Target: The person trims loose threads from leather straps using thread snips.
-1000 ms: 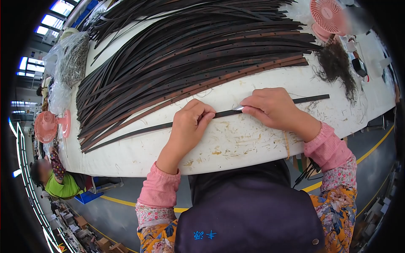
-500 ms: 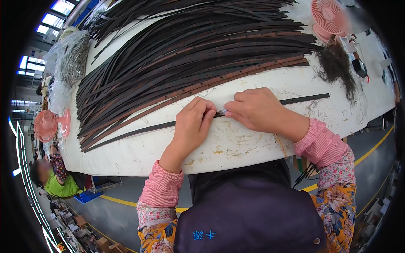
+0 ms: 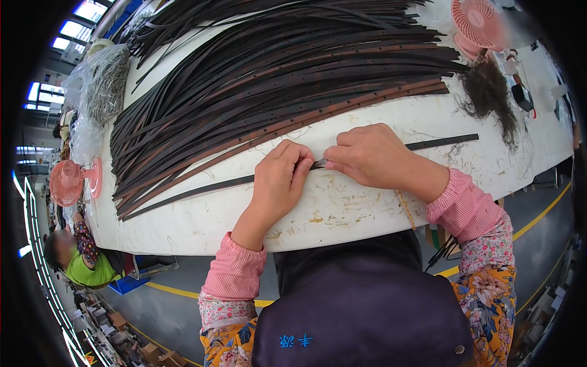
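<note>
A single dark flat strap (image 3: pixel 443 142) lies lengthwise across the white table, passing under both hands. My left hand (image 3: pixel 278 174) is closed around the strap's middle, with thumb and forefinger pinched on it. Just to the right, my right hand (image 3: pixel 370 158) is pinched shut on a small shiny metal piece (image 3: pixel 321 163) whose tip meets the strap between my hands. The fingers hide most of this piece, so its kind does not show. Beyond my hands is a large pile of black and brown straps (image 3: pixel 275 92), several with rows of small holes.
Pink fans stand at the left (image 3: pixel 67 182) and far right (image 3: pixel 476 27). A heap of dark thread (image 3: pixel 489 92) lies at right. Plastic bags (image 3: pixel 101 85) sit at the table's left end. A co-worker in a green top (image 3: pixel 88 269) is at lower left.
My right hand has shifted very slightly up and left, with the metal piece still at the strap. My left hand stays in place.
</note>
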`<state>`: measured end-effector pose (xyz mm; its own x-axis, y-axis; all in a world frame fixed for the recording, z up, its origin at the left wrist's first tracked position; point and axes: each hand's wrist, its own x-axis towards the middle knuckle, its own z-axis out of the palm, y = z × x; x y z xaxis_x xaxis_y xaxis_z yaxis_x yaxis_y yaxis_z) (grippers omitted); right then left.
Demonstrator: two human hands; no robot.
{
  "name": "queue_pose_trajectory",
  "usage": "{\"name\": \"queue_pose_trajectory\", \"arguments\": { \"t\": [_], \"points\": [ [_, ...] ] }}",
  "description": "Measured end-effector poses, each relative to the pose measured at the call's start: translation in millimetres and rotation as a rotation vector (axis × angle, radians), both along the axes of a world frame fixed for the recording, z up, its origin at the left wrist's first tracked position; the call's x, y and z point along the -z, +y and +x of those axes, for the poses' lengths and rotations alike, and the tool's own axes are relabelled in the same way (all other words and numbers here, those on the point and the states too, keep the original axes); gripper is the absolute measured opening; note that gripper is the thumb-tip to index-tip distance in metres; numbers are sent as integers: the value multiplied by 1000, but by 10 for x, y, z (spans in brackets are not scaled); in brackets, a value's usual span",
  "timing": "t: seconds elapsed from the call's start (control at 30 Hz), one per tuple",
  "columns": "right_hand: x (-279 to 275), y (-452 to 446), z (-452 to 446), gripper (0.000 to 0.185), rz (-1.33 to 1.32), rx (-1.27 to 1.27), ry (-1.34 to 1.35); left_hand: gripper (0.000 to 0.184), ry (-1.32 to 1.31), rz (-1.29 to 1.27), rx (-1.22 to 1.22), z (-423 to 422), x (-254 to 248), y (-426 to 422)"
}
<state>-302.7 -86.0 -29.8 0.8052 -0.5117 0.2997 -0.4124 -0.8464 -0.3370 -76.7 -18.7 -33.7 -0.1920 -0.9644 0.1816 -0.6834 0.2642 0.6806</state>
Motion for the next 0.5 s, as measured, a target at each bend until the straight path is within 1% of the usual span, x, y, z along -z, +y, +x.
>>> {"name": "queue_pose_trajectory", "arguments": {
  "t": [0.13,0.2,0.33,0.4,0.5],
  "points": [
    [39,6,-2,23,-6,5,2,3,3,9,-1,-3,-3,3],
    [76,4,-9,14,-21,11,-20,3,17,0,-12,0,3,7],
    [98,6,-31,14,-7,25,-28,3,33,12,-23,4,-2,6],
    [87,5,-46,15,41,51,-15,4,33,3,-23,5,9,5],
    [82,7,-33,15,10,37,-13,4,39,9,-27,-1,2,8]
  ]
}}
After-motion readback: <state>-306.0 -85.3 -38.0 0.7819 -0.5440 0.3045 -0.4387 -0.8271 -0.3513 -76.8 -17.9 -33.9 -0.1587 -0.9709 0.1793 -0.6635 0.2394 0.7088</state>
